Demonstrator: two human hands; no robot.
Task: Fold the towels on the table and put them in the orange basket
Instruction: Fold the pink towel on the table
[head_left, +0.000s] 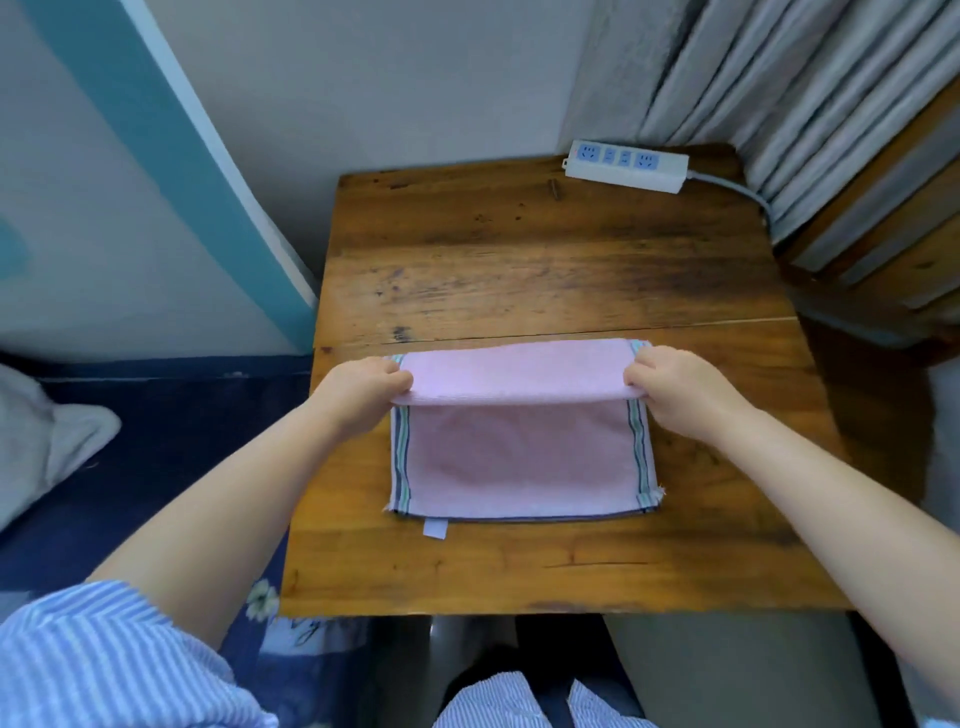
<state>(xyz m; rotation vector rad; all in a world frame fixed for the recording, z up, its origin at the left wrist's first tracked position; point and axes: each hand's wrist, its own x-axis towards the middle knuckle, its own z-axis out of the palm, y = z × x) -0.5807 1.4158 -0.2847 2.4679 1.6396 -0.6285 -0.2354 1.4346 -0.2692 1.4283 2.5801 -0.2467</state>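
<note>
Head view, left hand (363, 389) and right hand (670, 387) pinching pink towel (519, 447) fold, fingertips hidden underneath

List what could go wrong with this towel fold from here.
1. The left hand and right hand each pinch only a corner of the pink towel; the middle of the lifted flap may sag, so the fold could land creased.
2. If one hand moves ahead, the flap could land skewed and the striped side edges would not line up.
3. The orange basket is not in view, so the transfer may need a reach outside this view, and the fold could loosen on the way.
</note>
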